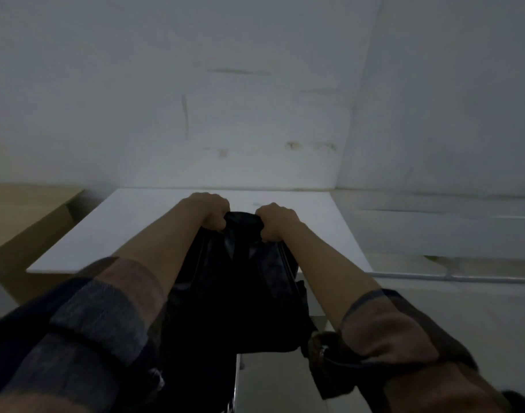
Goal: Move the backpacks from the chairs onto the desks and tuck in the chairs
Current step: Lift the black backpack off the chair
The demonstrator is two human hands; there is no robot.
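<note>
A black backpack [234, 287] hangs between my forearms, its upper part over the near edge of a white desk [130, 228]. My left hand [209, 208] grips its top on the left side and my right hand [274, 219] grips the top on the right, both with fingers curled round the fabric. The bag's lower part drops below the desk edge. A thin metal frame piece [238, 380] shows under the bag; no chair is plainly visible.
A wooden desk or cabinet [22, 228] stands to the left of the white desk. White walls meet in a corner behind. A metal pipe [452, 277] runs along the floor at the right. The scene is dim.
</note>
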